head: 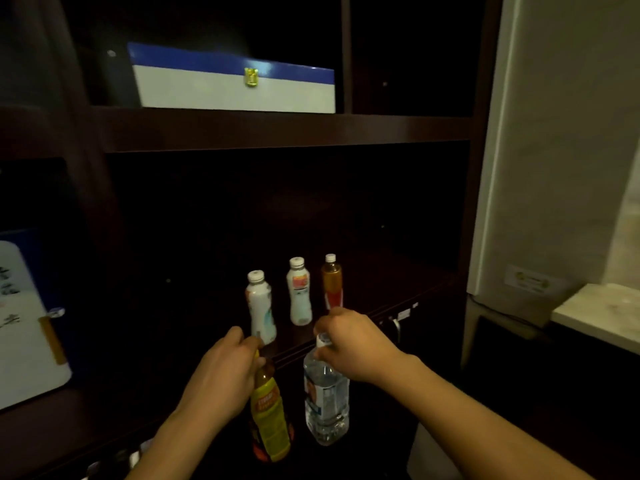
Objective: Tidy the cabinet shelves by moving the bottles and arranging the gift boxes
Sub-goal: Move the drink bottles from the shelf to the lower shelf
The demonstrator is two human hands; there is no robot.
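My left hand (225, 372) grips the neck of a tea bottle with a yellow label (270, 414), held in front of the lower shelf. My right hand (353, 337) grips the cap of a clear water bottle (325, 396) beside it. On the dark lower shelf (194, 306) stand two white bottles (260, 306) (299, 292) and an amber bottle with a red label (332, 282), just beyond my hands. A blue and white gift box with a gold clasp (232, 84) sits on the upper shelf. Another blue and white gift box (27, 323) lies at the left.
The cabinet is dark brown wood with a vertical divider (346, 53) on the upper shelf. A pale wall panel (554, 133) and a light stone ledge (599, 313) lie to the right. A drawer handle (396, 327) shows below the shelf edge.
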